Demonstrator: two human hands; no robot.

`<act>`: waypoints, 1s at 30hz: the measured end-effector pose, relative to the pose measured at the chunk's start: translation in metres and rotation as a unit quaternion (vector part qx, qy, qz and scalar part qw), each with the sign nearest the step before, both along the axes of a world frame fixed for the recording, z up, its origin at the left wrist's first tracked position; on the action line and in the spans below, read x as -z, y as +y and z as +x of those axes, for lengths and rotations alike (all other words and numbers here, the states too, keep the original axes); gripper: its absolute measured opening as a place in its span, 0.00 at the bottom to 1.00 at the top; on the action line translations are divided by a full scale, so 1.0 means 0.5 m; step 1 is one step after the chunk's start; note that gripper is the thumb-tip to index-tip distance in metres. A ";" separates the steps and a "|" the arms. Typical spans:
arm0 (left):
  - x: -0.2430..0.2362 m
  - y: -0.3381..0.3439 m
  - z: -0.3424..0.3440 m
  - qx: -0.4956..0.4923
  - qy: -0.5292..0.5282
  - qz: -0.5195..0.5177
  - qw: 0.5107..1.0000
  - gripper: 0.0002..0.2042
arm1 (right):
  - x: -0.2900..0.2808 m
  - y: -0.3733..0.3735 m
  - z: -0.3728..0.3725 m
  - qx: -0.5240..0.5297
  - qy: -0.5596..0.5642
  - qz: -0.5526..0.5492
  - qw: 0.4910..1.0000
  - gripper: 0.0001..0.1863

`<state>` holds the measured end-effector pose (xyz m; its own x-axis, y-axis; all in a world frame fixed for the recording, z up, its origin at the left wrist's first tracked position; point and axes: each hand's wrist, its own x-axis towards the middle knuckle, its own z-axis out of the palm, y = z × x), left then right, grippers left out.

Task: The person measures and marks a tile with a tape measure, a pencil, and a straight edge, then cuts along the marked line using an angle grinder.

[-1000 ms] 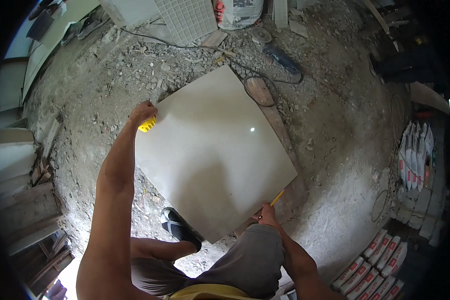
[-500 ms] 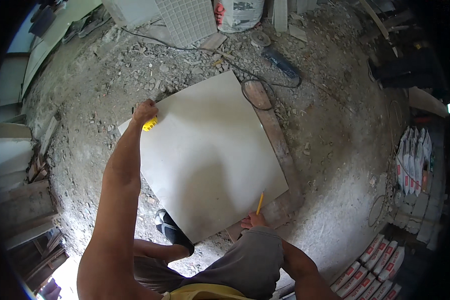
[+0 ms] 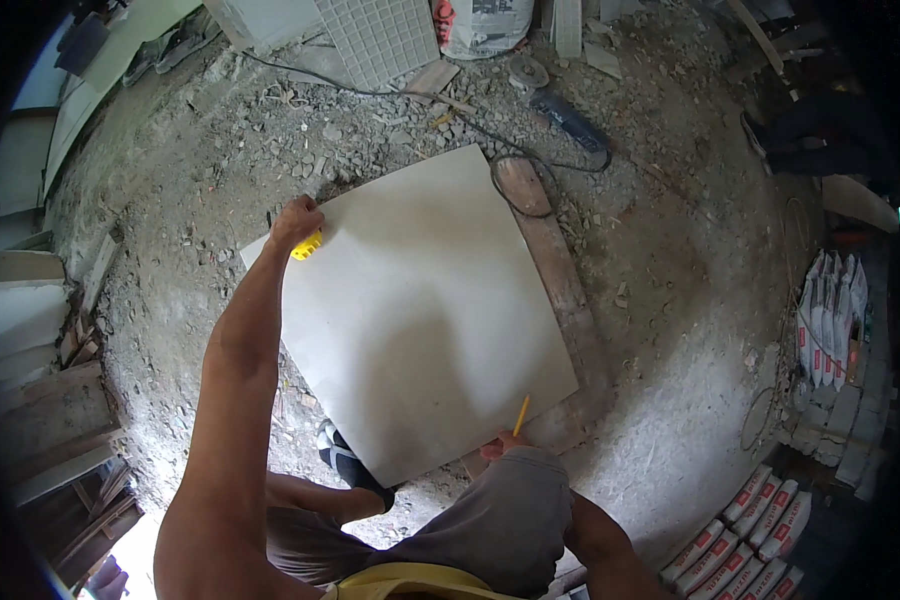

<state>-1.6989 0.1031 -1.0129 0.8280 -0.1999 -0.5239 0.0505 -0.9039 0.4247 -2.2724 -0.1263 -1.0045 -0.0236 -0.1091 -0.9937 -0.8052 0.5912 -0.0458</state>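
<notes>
A large pale square tile (image 3: pixel 425 250) lies flat on the ground in front of me, a shadow across its middle. At its far left corner, my left hand (image 3: pixel 296 220) is closed on a yellow tape measure (image 3: pixel 308 246); whether any tape is drawn out cannot be made out. My right hand (image 3: pixel 504 443) is at the tile's near edge, beside my knee, which hides part of it. A yellow pencil (image 3: pixel 522 412) rises from that hand's fingers, its tip over the tile near the right corner.
Wooden boards (image 3: pixel 545 240) lie along and under the tile's right side. Beyond are an angle grinder (image 3: pixel 570 125) with a looping black cord, rubble, a gridded panel (image 3: pixel 378 40) and a white sack (image 3: pixel 482 28). Stacked bags (image 3: pixel 740 545) stand at right. Another person's dark-clothed leg (image 3: pixel 810 140) shows far right.
The whole view has shifted slightly, moving the ground and tile a little right and down in the picture. Both hands keep their holds at nearly the same places on the tile.
</notes>
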 end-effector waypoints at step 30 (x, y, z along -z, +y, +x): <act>-0.215 -0.123 -0.730 0.053 0.360 -0.361 0.859 0.60 | -0.152 -0.055 0.301 -0.326 -0.347 0.293 0.829 0.13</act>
